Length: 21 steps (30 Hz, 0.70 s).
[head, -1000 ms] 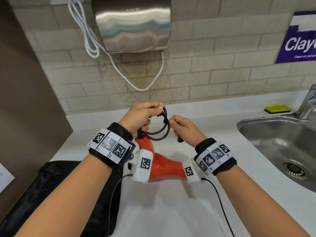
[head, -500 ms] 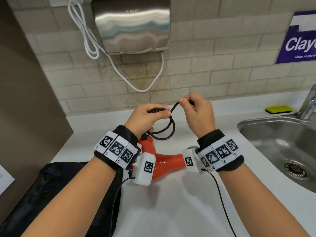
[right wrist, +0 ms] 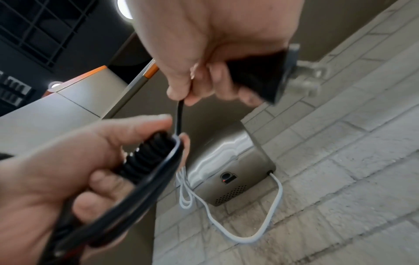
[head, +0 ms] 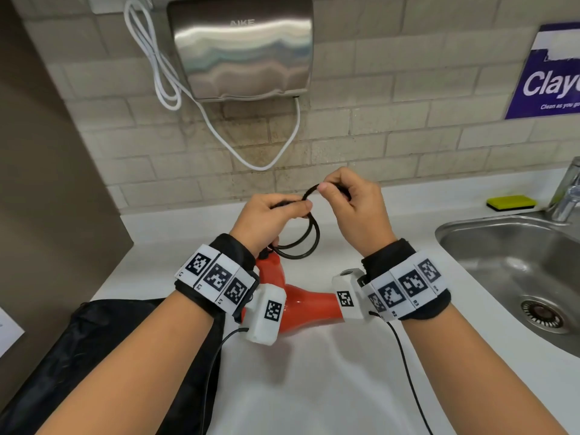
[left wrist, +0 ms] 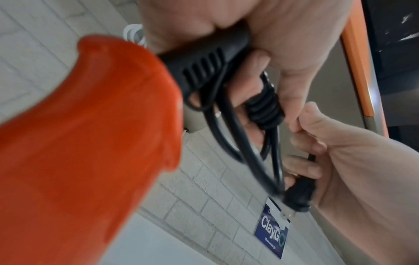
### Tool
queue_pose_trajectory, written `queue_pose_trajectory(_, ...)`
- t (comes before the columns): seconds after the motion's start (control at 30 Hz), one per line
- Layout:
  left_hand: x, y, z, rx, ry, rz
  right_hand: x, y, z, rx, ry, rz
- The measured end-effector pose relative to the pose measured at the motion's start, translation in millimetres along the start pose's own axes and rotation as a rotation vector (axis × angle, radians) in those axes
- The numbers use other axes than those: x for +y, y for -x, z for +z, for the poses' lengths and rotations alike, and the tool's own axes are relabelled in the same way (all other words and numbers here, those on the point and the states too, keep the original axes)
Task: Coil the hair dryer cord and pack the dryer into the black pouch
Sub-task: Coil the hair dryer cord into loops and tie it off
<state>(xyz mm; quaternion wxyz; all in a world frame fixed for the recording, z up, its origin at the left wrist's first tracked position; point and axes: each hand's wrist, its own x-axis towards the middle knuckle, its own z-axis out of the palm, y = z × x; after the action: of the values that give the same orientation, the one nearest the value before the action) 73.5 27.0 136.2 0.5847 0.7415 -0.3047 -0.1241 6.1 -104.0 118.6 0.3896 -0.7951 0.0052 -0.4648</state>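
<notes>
Two round cord (head: 309, 243) loops | left hand (head: 266, 219) grip holds | right hand (head: 357, 211) grip pinches plug (right wrist: 260, 77)

The hair dryer (head: 301, 304) lies on the bench (head: 329, 387) below both wrists. The pouch (head: 103, 356) lies to its left at the bench's near left edge. The sink (head: 508, 265) is set into the bench on the right, with a sponge (head: 511, 202) behind it. The hand dryer (head: 241, 48) hangs on the wall behind.
</notes>
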Motion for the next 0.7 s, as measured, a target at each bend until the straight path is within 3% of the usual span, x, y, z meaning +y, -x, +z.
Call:
queue_pose_trajectory(0.13, -2.7, -3.7, -6.8, 0.119, 0.068, -0.017, 10.8, 3.5, -11.5, -0.325, 0.059, 0.065)
queue_pose_trajectory(0.23, -4.5, -5.3, -10.7, 0.143, 0.087, -0.017, 23.6, 8.4, -13.6, -0.434, 0.218, 0.083)
queue_pose_trajectory(0.4, -3.9, -4.8, -7.9, 0.171, 0.123, -0.003, 22.2, 12.2, -15.5, -0.382, 0.213, 0.146)
queue_pose_trajectory(0.7, 0.9, -0.4, -4.0, 0.155, 0.137, -0.064, -7.7, 7.5, -9.4, -0.349, -0.425, 0.329)
